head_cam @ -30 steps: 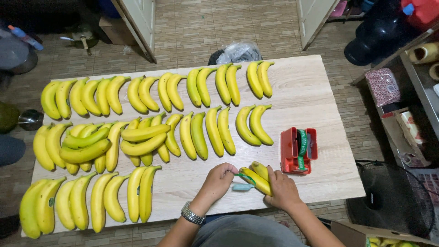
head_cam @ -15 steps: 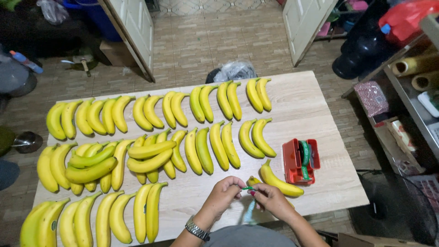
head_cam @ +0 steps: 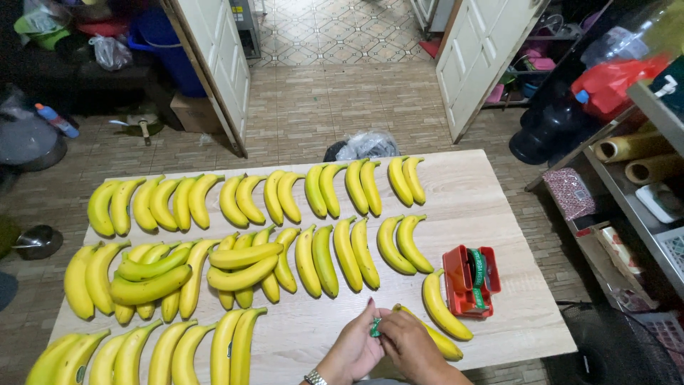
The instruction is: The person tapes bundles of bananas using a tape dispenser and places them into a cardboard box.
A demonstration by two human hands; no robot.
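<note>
My left hand and my right hand meet at the near edge of a light wooden table. Between their fingertips they pinch a small piece of green tape. Just right of my right hand lie two yellow bananas, one partly under the hand. A red tape dispenser with a green roll sits beside them. A watch is on my left wrist.
Several rows of paired bananas cover the table, with a heap of loose ones at the left. Open white doors, a tiled floor, a shelf at the right and a plastic bag beyond the table.
The pair of bananas left my hands and now lies on the table to the right. Both hands came together on the green tape. The view tilted up towards the doors.
</note>
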